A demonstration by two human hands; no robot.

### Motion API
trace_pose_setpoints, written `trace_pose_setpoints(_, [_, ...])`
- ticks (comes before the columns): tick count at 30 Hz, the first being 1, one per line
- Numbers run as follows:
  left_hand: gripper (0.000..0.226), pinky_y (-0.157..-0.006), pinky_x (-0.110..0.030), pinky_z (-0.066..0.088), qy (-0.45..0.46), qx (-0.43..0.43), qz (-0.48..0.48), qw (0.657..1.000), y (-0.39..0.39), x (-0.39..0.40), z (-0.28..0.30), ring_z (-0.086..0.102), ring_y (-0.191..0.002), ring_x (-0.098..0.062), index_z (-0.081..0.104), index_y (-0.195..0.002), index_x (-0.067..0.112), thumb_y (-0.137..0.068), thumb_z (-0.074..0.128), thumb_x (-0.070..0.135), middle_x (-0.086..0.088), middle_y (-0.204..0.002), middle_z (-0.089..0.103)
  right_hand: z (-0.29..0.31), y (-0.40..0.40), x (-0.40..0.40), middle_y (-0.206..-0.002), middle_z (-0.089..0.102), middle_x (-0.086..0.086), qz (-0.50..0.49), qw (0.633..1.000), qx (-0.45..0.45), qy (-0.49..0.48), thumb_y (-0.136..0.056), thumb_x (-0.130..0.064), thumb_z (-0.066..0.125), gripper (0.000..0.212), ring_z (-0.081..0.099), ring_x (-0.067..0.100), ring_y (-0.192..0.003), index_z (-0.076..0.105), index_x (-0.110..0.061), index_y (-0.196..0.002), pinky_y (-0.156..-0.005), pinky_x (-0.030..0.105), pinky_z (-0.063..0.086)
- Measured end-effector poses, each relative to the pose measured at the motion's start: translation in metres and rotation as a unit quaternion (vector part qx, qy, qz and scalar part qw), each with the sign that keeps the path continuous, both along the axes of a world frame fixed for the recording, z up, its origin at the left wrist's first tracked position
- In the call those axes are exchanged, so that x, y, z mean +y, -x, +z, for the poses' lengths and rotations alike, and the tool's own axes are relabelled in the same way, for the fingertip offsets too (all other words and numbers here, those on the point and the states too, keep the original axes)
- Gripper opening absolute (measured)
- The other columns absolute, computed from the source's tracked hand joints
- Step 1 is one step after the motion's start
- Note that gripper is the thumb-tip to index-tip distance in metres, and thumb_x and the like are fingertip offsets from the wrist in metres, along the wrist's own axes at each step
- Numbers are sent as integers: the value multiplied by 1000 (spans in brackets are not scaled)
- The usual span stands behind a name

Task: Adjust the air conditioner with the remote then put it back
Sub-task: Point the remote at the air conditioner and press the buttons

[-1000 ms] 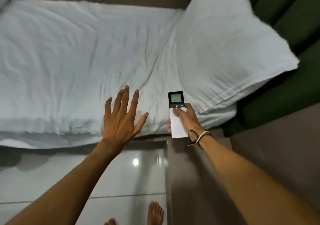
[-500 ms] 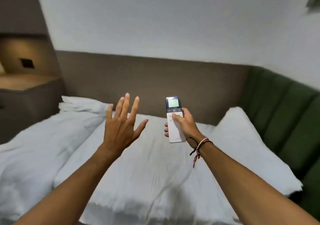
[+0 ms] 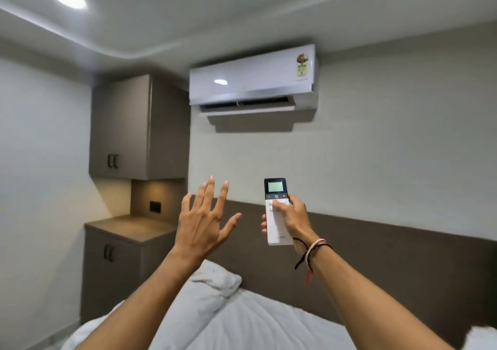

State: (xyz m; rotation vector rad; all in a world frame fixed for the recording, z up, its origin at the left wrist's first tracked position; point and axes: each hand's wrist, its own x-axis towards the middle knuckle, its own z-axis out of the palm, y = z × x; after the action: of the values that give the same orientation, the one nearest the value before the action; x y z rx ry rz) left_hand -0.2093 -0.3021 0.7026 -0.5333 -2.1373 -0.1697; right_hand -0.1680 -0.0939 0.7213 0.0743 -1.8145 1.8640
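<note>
adjusting step. right hand point(image 3: 291, 219) grip wraps slim white remote with dark screen point(image 3: 277, 211), below white wall air conditioner point(image 3: 252, 76), thumb on buttons. left hand point(image 3: 203, 219) spread, empty. next: press, then return it.

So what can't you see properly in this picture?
- The numbers on the remote screen: too small and washed out in the head view.
- The button being pressed: the right hand thumb covers it.
- The sticker on the air conditioner: too small to read.
- Inside the air conditioner's open vent: just dark.
- The bed: mostly cut off by the bottom edge and hidden behind both arms.
- The left hand palm: it faces away.
</note>
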Motion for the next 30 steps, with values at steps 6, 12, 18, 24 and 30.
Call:
trace_pose_setpoints(6, [84, -109, -60, 43, -15, 24, 22, 999, -2, -27, 38, 42, -145, -36, 30, -158, 19, -93, 18, 70, -20, -161, 36, 42, 4, -15, -82, 69, 31, 10, 999, 34, -25, -96, -7, 54, 20, 67, 38, -60, 55, 0, -114, -54, 42, 61])
trace_pose_setpoints(12, [85, -111, -61, 41, -16, 30, 18, 999, -4, -29, 46, 42, -145, -36, 31, -157, 20, -91, 17, 72, -20, -162, 35, 50, 0, -22, -79, 71, 26, 38, 997, 55, -36, -98, -10, 56, 23, 70, 32, -56, 54, -1, -118, -50, 38, 60])
trace_pose_setpoints(18, [86, -112, -60, 41, -4, 26, 13, 1000, 0, -18, 48, 42, -145, -36, 29, -158, 20, -91, 17, 73, -19, -162, 34, 51, 0, -18, -86, 70, 29, 28, 998, 53, -36, -98, -10, 55, 23, 69, 37, -62, 52, -2, -120, -56, 42, 61])
trace_pose_setpoints(24, [84, -110, -61, 41, 11, 33, 14, 999, 2, -14, 52, 44, -143, -37, 31, -157, 19, -92, 22, 71, -20, -161, 37, 46, -7, -9, -81, 71, 26, 22, 998, 45, -32, -98, -10, 54, 21, 69, 36, -59, 53, -4, -118, -54, 42, 63])
trace_pose_setpoints(30, [83, -108, -60, 43, 17, 36, 9, 999, 2, -15, 55, 47, -141, -38, 35, -156, 18, -92, 24, 70, -21, -158, 41, 45, -13, -7, -78, 70, 26, 18, 998, 43, -35, -98, -11, 53, 19, 68, 33, -53, 53, -3, -115, -50, 39, 61])
